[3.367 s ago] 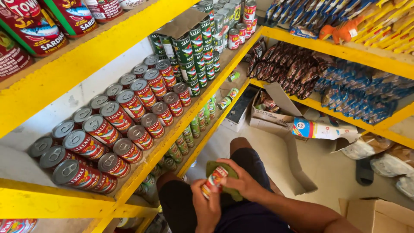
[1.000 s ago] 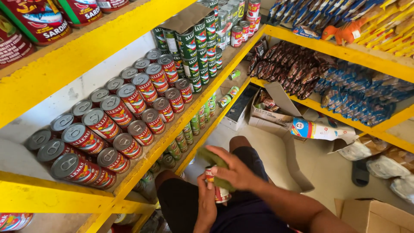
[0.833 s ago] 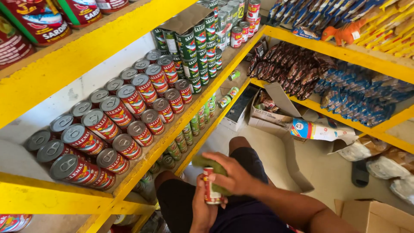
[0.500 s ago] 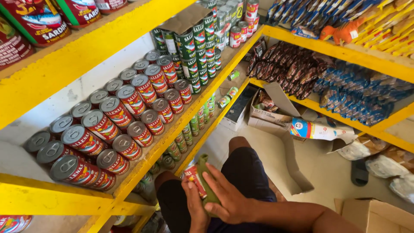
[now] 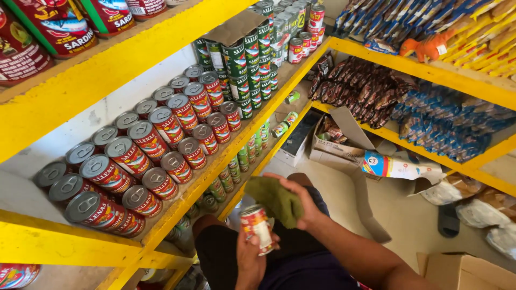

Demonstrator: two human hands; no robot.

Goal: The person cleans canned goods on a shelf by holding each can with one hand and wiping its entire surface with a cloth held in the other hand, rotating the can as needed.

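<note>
My left hand [image 5: 248, 256] grips a small red tin can [image 5: 257, 227] upright in front of my lap. My right hand [image 5: 301, 200] holds an olive-green cloth [image 5: 274, 197] bunched just above the can's top rim. Both hands hover beside the yellow shelf [image 5: 177, 201], where red tin cans [image 5: 156, 142] stand stacked in rows. Dark shorts cover my knees below the hands.
Green-labelled cans [image 5: 244, 56] stand farther along the shelf. The yellow rack on the right [image 5: 430, 70] holds dark and blue snack packets. Open cardboard boxes [image 5: 344, 142] and a printed carton [image 5: 400, 165] lie on the floor, with another box [image 5: 465, 271] at the bottom right.
The can has been turned and rubbed between my hands. The cloth has shifted from the can's side to above its top, and the can now stands more upright.
</note>
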